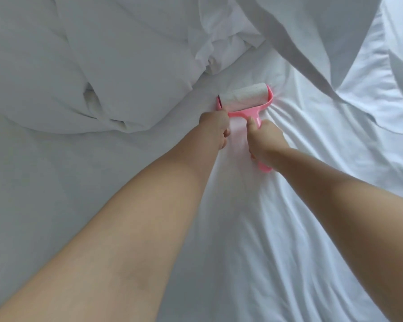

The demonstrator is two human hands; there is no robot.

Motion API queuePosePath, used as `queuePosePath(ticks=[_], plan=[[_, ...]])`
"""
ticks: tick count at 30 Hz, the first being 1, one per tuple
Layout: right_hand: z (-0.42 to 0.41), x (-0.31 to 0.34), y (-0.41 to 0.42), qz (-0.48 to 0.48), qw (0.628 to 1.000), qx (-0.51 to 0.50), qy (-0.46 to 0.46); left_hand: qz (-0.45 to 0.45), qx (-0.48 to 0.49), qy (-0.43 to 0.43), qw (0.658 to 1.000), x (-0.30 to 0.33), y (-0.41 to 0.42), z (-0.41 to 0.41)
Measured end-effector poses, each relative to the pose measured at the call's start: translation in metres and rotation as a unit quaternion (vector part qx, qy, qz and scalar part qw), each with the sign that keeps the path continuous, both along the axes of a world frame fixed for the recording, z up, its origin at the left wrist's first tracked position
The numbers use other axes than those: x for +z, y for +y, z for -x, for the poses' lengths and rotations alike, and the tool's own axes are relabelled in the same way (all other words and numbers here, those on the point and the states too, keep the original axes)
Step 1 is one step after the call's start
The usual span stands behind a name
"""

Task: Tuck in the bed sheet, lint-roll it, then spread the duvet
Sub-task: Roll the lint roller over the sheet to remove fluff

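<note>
Two hands on the job, both arms stretched out over the bed. Right hand point(264, 139) grips the pink handle of the lint roller point(244, 99), fingers wrapped round it, thumb laid along the top of the handle. Left hand point(215, 129) sits at the near-left end of the roller frame, fingers curled under; whether it pinches the frame or just presses the sheet beside it I cannot tell, the knuckles hide the contact.

Roller drum lies flat on the bed sheet point(242, 228), tilted a bit, far end toward the right. Its paper looks speckled, so probably some lint already picked up. Sheet bunches into small radiating wrinkles right at the roller's far-right end, smoother toward the camera.

Duvet point(102, 66) is heaped in a rumpled pile on the far left of the bed, its edge close to the roller's left end. More white bedding point(382, 77) folds over on the upper right, possibly a pillow or another part of the duvet.

Progress, as judged: step in hand is the lint-rolling, middle of the task. Tucking cannot be checked, no bed edge in view. Sheet under and beside the duvet pile looks not yet reachable for rolling. Duvet spreading clearly not done. Left: finish rolling, then pull the duvet flat.
</note>
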State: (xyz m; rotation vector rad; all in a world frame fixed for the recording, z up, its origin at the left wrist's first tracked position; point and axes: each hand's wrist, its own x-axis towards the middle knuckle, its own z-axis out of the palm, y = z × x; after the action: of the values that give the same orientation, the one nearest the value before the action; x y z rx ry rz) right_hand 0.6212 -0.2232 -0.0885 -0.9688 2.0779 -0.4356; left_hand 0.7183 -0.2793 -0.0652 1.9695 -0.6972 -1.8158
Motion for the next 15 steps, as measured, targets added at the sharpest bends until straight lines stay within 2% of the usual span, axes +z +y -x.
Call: queuePosePath(ticks=[8,15], plan=[[0.000,0.011,0.063,0.002,1.000,0.017,-0.014,-0.002,0.002,-0.003,1.000,0.008,0.061,0.002],[0.004,0.024,0.144,-0.038,0.998,0.050,0.003,-0.023,-0.007,0.010,1.000,0.010,0.139,-0.001]])
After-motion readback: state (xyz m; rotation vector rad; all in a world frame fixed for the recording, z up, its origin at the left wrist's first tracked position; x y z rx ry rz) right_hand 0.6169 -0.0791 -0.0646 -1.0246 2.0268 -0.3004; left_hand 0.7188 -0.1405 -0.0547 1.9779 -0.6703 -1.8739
